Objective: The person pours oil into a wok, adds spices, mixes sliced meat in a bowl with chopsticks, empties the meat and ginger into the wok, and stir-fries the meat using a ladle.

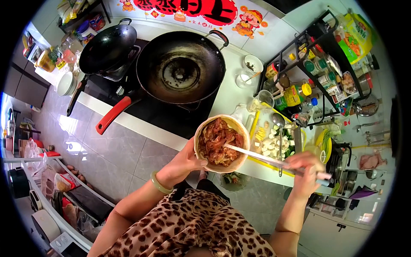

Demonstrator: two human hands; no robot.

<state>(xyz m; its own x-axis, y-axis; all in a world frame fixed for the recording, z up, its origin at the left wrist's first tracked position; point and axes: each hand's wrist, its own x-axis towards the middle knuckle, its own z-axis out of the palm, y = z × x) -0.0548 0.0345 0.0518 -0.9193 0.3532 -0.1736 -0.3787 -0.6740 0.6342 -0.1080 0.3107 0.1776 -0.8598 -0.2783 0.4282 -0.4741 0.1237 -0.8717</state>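
My left hand (187, 160) grips a pale bowl (247, 136) by its left side, thumb at the rim. Dark reddish, sauce-coated raw meat pieces (218, 139) fill the bowl. In my right hand (307, 170) is a pair of light chopsticks (261, 156), fingers closed round their upper part. Their tips reach into the meat. The bowl is in the air in front of the counter edge. Just right of it lies a yellow-edged cutting board (253, 128) with white cubes (276, 145), yellow slices and dark green pieces. A metal spoon (280, 147) lies across these.
A large wok (154, 79) with a red handle (113, 115) sits on the black stove, beside a smaller black wok (100, 55). Small bowls (252, 64) stand on the counter at the right. A black rack (295, 47) holds seasoning bottles. A bag-lined bin (233, 180) is below.
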